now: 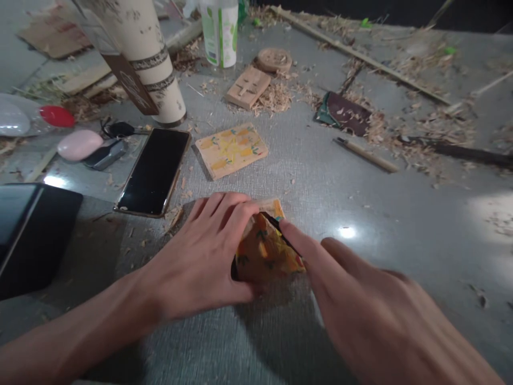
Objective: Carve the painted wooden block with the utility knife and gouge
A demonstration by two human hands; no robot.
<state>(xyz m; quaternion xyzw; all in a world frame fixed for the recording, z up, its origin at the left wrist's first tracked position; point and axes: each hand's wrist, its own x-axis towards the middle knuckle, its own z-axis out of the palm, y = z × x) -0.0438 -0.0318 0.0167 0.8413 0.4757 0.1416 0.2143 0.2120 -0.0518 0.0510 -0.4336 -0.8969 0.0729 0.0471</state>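
My left hand [212, 246] is closed around a small block-like piece with an orange and yellow printed or painted pattern [262, 251], thumb on its near side and fingers over its far edge. The piece stands tilted on the table, partly hidden by my fingers. My right hand [360, 283] is closed, its index finger stretched forward over a thin black tool [290, 243] that lies along the piece's upper edge. Whether that tool is a blade cannot be made out. Just beyond lies a flat rectangular piece with a similar pattern [232, 149].
A phone [154, 171] and a dark device [44, 235] lie left. A tall tumbler [148, 64] and a white-green container [220, 32] stand behind. Carved wooden pieces [248, 88] sit among shavings. A wooden-handled carving tool [368, 155] and a dark pouch [344, 112] lie right.
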